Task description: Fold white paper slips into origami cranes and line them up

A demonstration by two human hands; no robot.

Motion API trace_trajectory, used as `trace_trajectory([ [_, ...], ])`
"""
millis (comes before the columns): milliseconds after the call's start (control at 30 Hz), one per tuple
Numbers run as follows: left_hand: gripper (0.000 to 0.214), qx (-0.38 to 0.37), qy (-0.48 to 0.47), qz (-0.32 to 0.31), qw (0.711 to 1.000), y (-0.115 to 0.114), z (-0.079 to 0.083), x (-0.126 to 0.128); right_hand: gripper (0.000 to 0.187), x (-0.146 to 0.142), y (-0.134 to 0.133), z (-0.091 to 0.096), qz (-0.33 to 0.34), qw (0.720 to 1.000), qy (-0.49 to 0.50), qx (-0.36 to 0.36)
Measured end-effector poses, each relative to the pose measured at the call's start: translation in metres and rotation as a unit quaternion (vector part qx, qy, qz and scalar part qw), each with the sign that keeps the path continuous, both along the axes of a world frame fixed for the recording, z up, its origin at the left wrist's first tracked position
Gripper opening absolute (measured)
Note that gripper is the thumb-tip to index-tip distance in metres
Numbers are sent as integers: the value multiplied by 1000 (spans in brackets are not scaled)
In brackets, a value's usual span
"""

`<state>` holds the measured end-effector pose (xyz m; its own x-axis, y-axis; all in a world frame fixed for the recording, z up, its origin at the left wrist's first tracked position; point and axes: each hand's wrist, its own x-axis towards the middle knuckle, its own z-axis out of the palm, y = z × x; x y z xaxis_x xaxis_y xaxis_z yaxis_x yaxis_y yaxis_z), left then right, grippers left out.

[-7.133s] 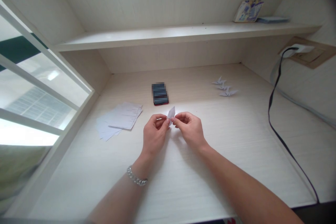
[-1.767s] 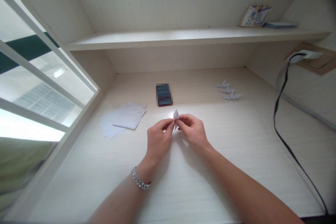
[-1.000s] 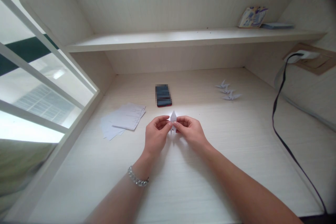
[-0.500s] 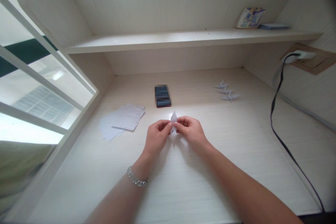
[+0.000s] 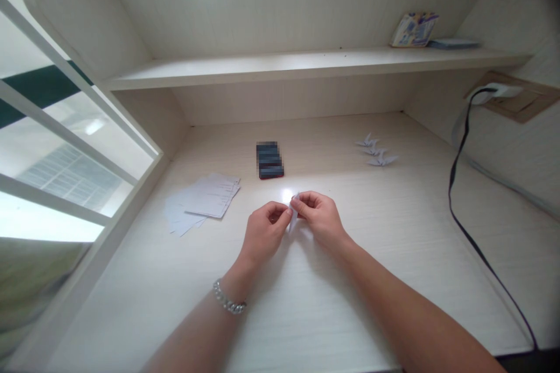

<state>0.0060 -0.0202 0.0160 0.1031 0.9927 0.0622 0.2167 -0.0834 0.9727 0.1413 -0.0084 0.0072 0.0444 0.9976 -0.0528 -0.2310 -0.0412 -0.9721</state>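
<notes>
Between my two hands is a small piece of folded white paper (image 5: 293, 221), held a little above the desk and partly covered by fingers. My left hand (image 5: 266, 226) pinches its left side with thumb and forefinger; a silver chain bracelet (image 5: 228, 298) circles that wrist. On the paper's upper right, my right hand (image 5: 318, 214) has its thumb and fingertips pressed together. Several white paper sheets (image 5: 212, 198) lie overlapped to the left of my left hand. Farther back on the right stand several folded paper cranes (image 5: 381, 159) in a close group.
A dark phone-like object (image 5: 270, 160), its surface pixelated, lies behind my hands. Along the right side a black cable (image 5: 455, 210) hangs from a wall socket (image 5: 520, 96). A small box (image 5: 414, 29) and a flat blue item (image 5: 454, 44) rest on the shelf (image 5: 262, 70).
The folded paper has turned from upright with its point up to a slanted position. My right fingers have shifted to its upper end, the left ones slightly lower.
</notes>
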Motion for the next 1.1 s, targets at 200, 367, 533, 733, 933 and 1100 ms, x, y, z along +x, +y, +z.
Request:
trace_trajectory([
  [200,22,-2,-3,-12,1000,2,-1,-2,30,0,0,2,-11,999,7,-30],
  [367,23,-10,-6,-26,1000,1,0,-2,27,1,0,5,-13,999,25,-21],
  [533,24,-41,-38,-52,997,2,2,-3,26,4,-1,7,-26,999,10,-19],
  [733,25,-45,-58,-16,997,6,3,-6,35,2,-1,5,0,999,-36,-21],
  [933,24,-26,-85,77,993,9,3,-9,31,-3,-6,7,138,987,-74,-36],
  [1100,24,-28,-98,94,990,9,1,-7,28,-5,-7,6,130,989,-67,-37],
])
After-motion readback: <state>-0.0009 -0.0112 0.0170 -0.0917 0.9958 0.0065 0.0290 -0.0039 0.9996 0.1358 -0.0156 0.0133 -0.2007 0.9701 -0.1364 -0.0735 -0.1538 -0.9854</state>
